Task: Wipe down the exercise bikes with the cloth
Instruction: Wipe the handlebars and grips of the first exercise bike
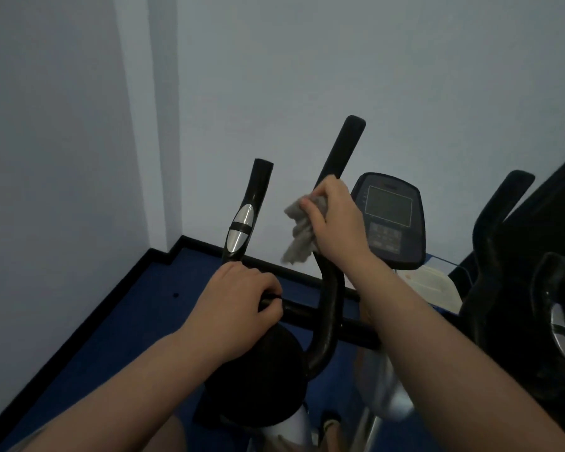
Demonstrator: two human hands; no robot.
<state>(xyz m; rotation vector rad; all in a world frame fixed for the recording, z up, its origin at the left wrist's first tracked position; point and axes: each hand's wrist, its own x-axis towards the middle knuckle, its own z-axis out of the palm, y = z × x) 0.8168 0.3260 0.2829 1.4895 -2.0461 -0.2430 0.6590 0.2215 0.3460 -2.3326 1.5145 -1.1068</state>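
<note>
Wrapped round the right handlebar (331, 278), the grip of the right hand (335, 220) held a bunched grey cloth (299, 236) against the black tube about midway up, with loose folds hanging to the left. Lower down, the left hand (238, 301) had its fingers curled round the crossbar (307, 313) at the foot of the left handlebar (247, 213), seemingly steadying the exercise bike (261, 383). A console (388, 216) stood just behind the right hand, and a second machine (519, 288) showed dark at the right edge. Blue floor (111, 321) met pale walls in the corner beyond.

Judging by this, the right handlebar was being wiped. Next the cloth would need to slide along the tube's curve, then move to the crossbar, the other bar and the console.
</note>
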